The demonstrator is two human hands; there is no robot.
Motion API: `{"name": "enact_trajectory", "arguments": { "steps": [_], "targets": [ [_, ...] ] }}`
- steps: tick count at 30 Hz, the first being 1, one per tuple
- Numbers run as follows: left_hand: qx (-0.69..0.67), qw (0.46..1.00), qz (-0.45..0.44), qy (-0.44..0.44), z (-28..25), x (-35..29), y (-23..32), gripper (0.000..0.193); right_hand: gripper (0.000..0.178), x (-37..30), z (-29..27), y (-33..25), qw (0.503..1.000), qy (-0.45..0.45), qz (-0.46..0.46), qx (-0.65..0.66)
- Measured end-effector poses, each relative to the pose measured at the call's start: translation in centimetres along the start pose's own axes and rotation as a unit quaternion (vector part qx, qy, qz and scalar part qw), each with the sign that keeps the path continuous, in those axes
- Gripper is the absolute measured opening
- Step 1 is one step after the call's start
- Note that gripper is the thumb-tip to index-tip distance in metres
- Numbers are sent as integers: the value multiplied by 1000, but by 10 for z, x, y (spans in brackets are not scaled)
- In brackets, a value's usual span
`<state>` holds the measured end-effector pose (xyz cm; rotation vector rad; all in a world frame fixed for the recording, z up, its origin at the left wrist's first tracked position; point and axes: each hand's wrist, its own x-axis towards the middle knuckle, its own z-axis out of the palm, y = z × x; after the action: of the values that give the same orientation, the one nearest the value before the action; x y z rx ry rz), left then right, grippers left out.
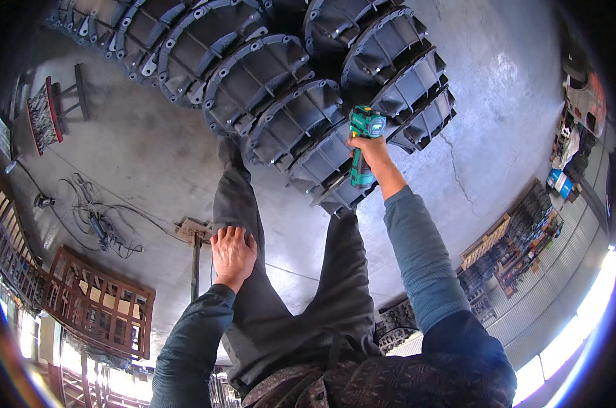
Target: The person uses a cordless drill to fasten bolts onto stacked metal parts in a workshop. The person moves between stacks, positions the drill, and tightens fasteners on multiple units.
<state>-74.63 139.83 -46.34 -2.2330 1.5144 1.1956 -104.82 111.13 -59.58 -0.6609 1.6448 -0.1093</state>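
Note:
My right hand (370, 151) is wrapped round the grip of a green and black cordless drill (367, 124). The drill is over the near end of a row of dark, ribbed metal housings (295, 122) with bolt holes along their flanges. Whether its tip touches a housing is hidden. On my left knee rests my left hand (233, 253), lying flat with its fingers stretched out and holding nothing. A second row of the same housings (396, 75) stands to the right of the first.
Tangled black cables with a corded power tool (102, 231) lie on the concrete floor at left. A metal stand (195, 234) is beside my left knee. Brown metal crates (100, 299) stand at lower left. Stacked dark parts (525, 224) and a blue container (559, 183) are along the right.

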Motion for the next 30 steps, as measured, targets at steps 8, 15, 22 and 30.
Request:
{"name": "enact_trajectory", "arguments": {
  "steps": [8, 15, 22, 30],
  "targets": [
    [-13, 1000, -10, -11, -4, 6, -5, 22, 20, 2, 7, -29, 990, 18, 20, -141],
    [-29, 999, -16, -10, -5, 8, -7, 22, 12, 9, 2, -31, 982, -7, 8, -191],
    [-30, 999, -18, -9, -6, 10, -5, 23, 13, 12, -5, -38, 972, -18, 17, -235],
    [-16, 1000, -22, -12, -5, 10, -2, 24, 26, 14, -2, -23, 907, 5, -30, -420]
  ]
}}
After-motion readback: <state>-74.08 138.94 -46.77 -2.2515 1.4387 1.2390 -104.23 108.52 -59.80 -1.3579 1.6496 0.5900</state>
